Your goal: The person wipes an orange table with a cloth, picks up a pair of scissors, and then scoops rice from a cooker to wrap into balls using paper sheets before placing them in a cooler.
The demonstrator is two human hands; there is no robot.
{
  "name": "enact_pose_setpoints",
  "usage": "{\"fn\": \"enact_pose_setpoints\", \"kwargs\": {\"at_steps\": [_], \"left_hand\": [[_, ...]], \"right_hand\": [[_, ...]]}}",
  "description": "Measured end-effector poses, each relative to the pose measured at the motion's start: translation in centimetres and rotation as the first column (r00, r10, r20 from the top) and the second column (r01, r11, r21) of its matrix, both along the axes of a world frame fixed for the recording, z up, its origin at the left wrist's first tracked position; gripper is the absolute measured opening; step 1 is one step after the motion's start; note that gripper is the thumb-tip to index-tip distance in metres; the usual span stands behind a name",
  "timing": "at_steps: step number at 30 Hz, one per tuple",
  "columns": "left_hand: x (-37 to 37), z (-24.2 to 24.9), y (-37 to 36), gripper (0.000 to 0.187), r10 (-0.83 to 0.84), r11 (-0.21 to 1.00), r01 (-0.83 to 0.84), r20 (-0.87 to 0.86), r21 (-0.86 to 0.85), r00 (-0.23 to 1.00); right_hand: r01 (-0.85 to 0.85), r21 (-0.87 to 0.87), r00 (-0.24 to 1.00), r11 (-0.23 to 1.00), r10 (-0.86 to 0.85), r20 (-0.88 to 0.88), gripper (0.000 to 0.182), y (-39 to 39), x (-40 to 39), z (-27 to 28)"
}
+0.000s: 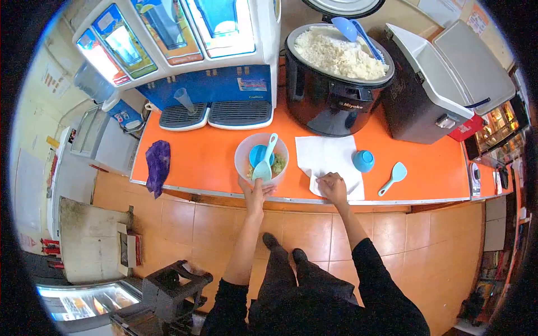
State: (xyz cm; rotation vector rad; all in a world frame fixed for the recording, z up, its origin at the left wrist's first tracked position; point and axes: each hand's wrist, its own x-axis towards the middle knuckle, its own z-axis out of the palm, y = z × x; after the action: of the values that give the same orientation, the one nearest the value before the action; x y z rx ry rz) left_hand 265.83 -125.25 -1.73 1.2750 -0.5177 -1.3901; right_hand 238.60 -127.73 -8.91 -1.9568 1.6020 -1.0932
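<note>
My left hand (pixel 255 194) grips the near side of a translucent plastic bowl (pixel 242 150) at the counter's front edge. Inside the bowl are a blue cup (pixel 257 153), a pale turquoise rice paddle (pixel 263 167) and some greenish, chopped-looking food (pixel 278 163). Closed fingers of my right hand (pixel 334 188) rest on the near part of a white paper sheet (pixel 325 151), seeming to pinch it. Standing on the sheet's right edge is a small blue cup (pixel 363 161). Farther right, a second turquoise paddle (pixel 394 178) lies on the orange counter.
A black rice cooker (pixel 328 106) full of rice, with a blue scoop (pixel 345 29) on top, stands behind the sheet. Right of it is an open cooler box (pixel 417 112). A drink dispenser (pixel 207 84) stands back left; a purple cloth (pixel 158 165) hangs over the counter's edge.
</note>
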Motion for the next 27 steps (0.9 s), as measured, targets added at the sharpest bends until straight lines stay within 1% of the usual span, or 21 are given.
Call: {"fn": "enact_pose_setpoints", "kwargs": {"at_steps": [1,2,4,5,6,8,9,10,11,13,14,16,17,18,20,21,23,24,25,26,27], "left_hand": [[-0.2,0.0,-0.5,0.077,-0.050,0.999,0.050,0.007,0.013,0.999],[-0.5,-0.8,-0.7,0.077,-0.058,0.998,0.058,0.000,0.027,0.998],[-1.1,-2.7,-1.1,0.082,0.040,0.996,-0.045,0.056,0.083,0.998],[-2.5,-6.0,-0.3,0.082,0.026,0.995,-0.031,0.053,0.096,0.998],[-4.9,-10.8,1.3,0.073,0.037,0.998,-0.053,0.329,0.037,0.943],[-7.9,-11.4,1.6,0.067,0.052,0.999,-0.049,0.581,-0.021,0.812],[-8.9,-7.8,1.0,0.051,-0.291,0.954,0.228,0.417,0.196,0.861],[-9.6,-5.8,0.4,0.040,-0.583,0.791,0.504,0.176,0.346,0.793],[-9.9,-6.2,-0.2,0.040,-0.591,0.783,0.509,0.174,0.357,0.787],[-10.4,-6.9,-1.7,0.030,-0.575,0.817,0.530,0.394,0.227,0.718],[-10.8,-6.9,-2.0,0.030,-0.574,0.818,0.526,0.391,0.233,0.720],[-10.8,-6.8,-2.1,0.024,-0.468,0.878,0.421,0.221,0.228,0.856],[-10.8,-7.5,-2.2,0.024,-0.489,0.867,0.429,0.259,0.254,0.833],[-10.8,-8.0,-2.1,0.024,-0.479,0.871,0.417,0.262,0.259,0.838],[-11.5,-8.0,-2.0,0.029,-0.388,0.920,0.370,0.448,0.131,0.805],[-11.9,-7.5,-2.0,0.029,-0.375,0.926,0.354,0.450,0.134,0.811],[-12.4,-6.8,-1.4,0.034,-0.294,0.947,0.309,0.617,0.086,0.730],[-12.6,-7.2,-1.1,0.034,-0.280,0.953,0.288,0.621,0.090,0.732],[-12.8,-7.4,-1.0,0.036,-0.231,0.966,0.250,0.645,0.063,0.728],[-13.1,-7.3,-0.8,0.039,-0.181,0.977,0.212,0.667,0.035,0.723],[-13.3,-7.2,-0.6,0.039,-0.168,0.980,0.194,0.668,0.037,0.724]], "right_hand": [[-0.036,-0.007,0.999,0.999,0.036,0.012,0.016,0.1,-0.2,0.2],[-0.028,0.008,1.000,1.000,0.028,0.007,0.016,0.1,-0.4,0.3],[-0.013,0.090,0.996,0.996,0.006,0.084,0.016,0.5,-0.3,0.3],[0.000,0.103,0.997,0.995,-0.009,0.080,0.016,0.7,-0.2,0.4],[-0.002,0.124,0.994,0.992,-0.011,0.108,0.014,0.9,-0.1,0.5],[-0.001,0.151,0.990,0.989,-0.020,0.139,0.012,0.9,-0.1,0.6],[-0.010,0.149,0.991,0.989,-0.010,0.135,0.011,1.0,-0.2,0.6],[-0.018,0.149,0.991,0.989,-0.002,0.132,0.010,1.2,-0.4,0.6],[-0.010,0.159,0.991,0.987,-0.012,0.136,0.010,1.3,-0.4,0.7],[-0.036,0.188,0.990,0.981,0.009,0.143,0.010,1.0,-0.4,1.0],[-0.041,0.194,0.989,0.980,0.013,0.145,0.010,0.6,-0.7,0.8],[-0.113,0.116,0.983,0.987,0.094,0.158,0.011,0.2,-0.7,0.3],[-0.120,0.170,0.982,0.978,0.092,0.164,0.010,0.1,-0.8,0.5],[-0.133,0.172,0.980,0.976,0.103,0.169,0.010,-0.1,-0.9,0.9],[-0.149,0.238,0.971,0.960,0.096,0.221,0.009,-0.4,-1.2,1.3],[-0.174,0.232,0.963,0.957,0.116,0.244,0.011,-0.6,-1.4,1.2],[-0.213,0.217,0.957,0.953,0.159,0.241,0.011,-1.0,-1.8,1.1],[-0.231,0.198,0.955,0.953,0.183,0.235,0.011,-1.2,-1.9,1.1],[-0.251,0.198,0.949,0.947,0.201,0.241,0.011,-1.5,-2.0,1.1],[-0.233,0.225,0.953,0.946,0.176,0.245,0.010,-1.8,-2.3,1.5],[-0.213,0.252,0.957,0.944,0.150,0.247,0.010,-2.0,-2.6,1.9]]}}
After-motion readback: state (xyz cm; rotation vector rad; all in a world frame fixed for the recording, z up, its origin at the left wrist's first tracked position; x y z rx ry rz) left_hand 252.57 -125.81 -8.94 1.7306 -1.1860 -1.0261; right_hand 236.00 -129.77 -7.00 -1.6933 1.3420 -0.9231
